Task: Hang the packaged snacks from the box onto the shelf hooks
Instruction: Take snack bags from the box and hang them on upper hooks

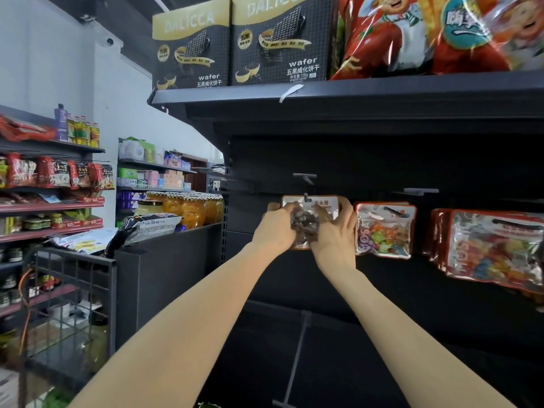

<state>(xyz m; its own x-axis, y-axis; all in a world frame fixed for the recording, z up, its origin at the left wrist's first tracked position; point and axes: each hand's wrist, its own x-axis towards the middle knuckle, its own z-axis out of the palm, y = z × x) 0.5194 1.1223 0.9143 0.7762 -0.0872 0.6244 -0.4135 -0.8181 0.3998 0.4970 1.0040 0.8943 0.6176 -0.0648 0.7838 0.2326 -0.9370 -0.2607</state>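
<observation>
Glossy clear plastic snack packets [382,231] hang from grey metal hooks [306,179]; the shelf [353,95] is matt black metal.

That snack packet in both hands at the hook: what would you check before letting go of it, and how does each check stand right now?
1. Both hands hold the snack packet: ok. The left hand grips its left edge, the right hand its right edge.
2. Packet top is level with the hook: ok, the hook tip shows at the top edge.
3. Hook is fully through the packet's hole: cannot tell, the hole is too small to see.
4. Room beside it: ok, the hanging candy bag sits just right of the right hand.
5. Spare hooks remain: ok, an empty hook shows above.
6. Box with more snacks: cannot tell, not in view.
</observation>
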